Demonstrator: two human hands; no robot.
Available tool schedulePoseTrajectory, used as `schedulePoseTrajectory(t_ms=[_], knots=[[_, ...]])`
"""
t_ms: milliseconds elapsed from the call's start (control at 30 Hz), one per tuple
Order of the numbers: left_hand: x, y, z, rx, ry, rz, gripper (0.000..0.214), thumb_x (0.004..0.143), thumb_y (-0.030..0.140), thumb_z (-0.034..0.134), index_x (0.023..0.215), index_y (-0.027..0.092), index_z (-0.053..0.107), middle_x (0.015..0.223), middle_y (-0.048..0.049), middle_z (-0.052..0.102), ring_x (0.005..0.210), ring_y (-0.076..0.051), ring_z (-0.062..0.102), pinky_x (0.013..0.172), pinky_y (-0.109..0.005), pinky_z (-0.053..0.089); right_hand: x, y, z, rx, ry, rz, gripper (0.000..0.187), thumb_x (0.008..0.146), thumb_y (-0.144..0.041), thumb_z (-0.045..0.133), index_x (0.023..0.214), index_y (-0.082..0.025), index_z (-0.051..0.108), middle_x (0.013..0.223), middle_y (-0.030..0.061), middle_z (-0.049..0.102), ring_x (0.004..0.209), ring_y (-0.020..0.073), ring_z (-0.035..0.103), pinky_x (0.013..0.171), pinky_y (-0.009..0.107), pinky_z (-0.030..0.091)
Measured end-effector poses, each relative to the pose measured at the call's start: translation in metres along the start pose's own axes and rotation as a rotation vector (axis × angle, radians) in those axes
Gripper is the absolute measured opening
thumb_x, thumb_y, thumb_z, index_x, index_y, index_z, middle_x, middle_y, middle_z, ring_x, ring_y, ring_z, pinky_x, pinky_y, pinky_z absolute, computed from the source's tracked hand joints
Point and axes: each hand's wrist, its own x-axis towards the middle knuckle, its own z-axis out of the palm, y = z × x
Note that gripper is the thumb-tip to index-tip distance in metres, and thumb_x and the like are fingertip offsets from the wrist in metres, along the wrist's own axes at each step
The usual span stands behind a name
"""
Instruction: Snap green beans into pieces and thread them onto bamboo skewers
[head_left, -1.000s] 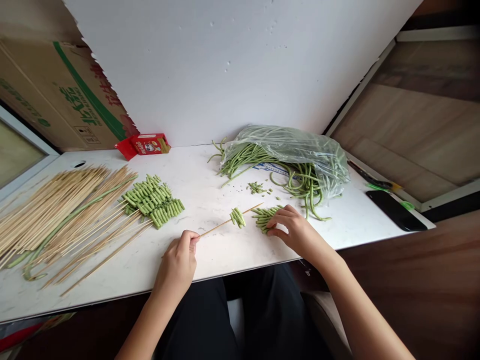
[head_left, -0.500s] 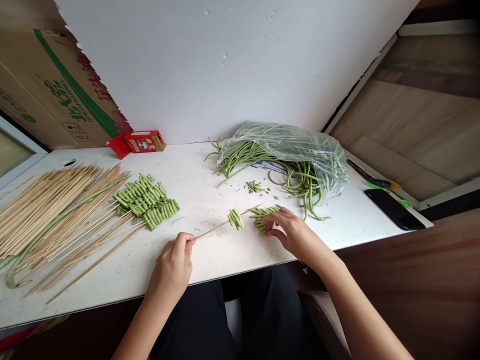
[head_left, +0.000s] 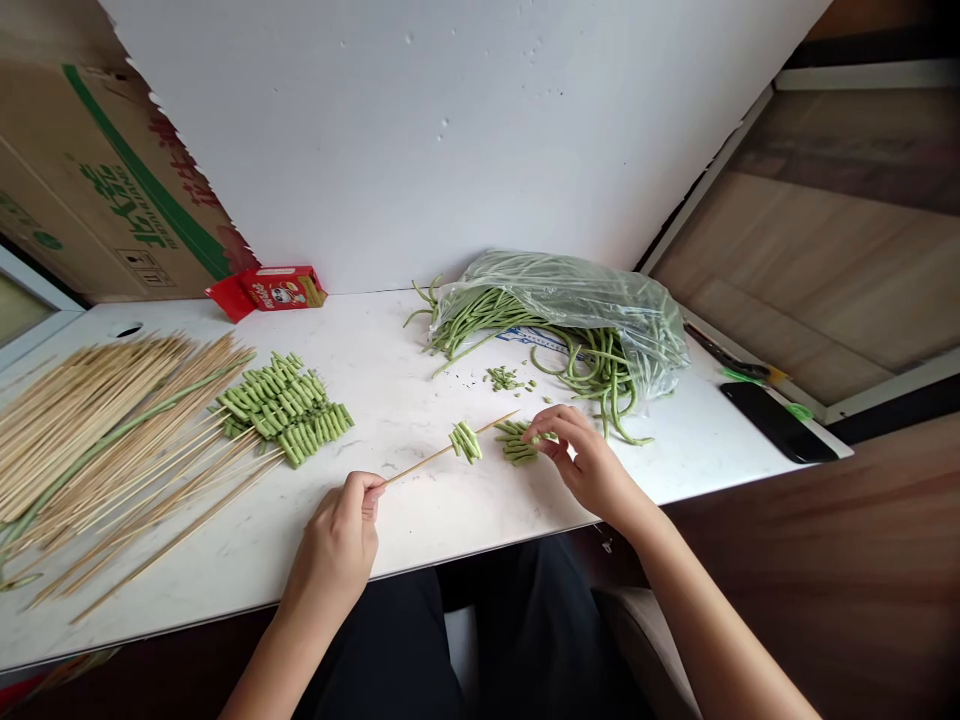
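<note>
My left hand (head_left: pixel 341 535) pinches the near end of a thin bamboo skewer (head_left: pixel 420 463), which slants up to the right above the table. Several cut pieces of long green bean (head_left: pixel 465 442) are threaded crosswise near its far half. Over a small pile of cut bean pieces (head_left: pixel 515 442) is my right hand (head_left: pixel 581 455), its fingers curled and closed round a bean piece, partly hidden by the fingers. To the left, finished skewers of bean pieces (head_left: pixel 285 400) lie stacked, sticks pointing toward me.
Bare bamboo skewers (head_left: pixel 97 430) spread over the left side, with a long bean across them. A clear plastic bag (head_left: pixel 570 290) of long beans (head_left: pixel 487 315) lies at the back. Bean scraps (head_left: pixel 504 378), a red box (head_left: pixel 281 290) and a black phone (head_left: pixel 776 422) are also on the table (head_left: pixel 442 520).
My right hand has lifted slightly from the cut pieces, its fingers now drawn together round a piece. My left hand still holds the skewer. The view has shifted a little.
</note>
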Motion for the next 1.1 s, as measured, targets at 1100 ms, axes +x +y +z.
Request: schedulePoseTrajectory(t_ms=[1100], knots=[[0.000, 0.008, -0.005, -0.035, -0.033, 0.035, 0.019, 0.109, 0.030, 0.045, 0.103, 0.024, 0.063, 0.087, -0.0032, 0.074, 0.077, -0.020, 0.072, 0.069, -0.029, 0.054, 0.000, 0.016, 0.038, 0.857, 0.247, 0.405, 0.030, 0.083, -0.052, 0.088, 0.099, -0.027, 0.083, 0.091, 0.0042, 0.074, 0.082, 0.0191, 0.063, 0.084, 0.039, 0.056]])
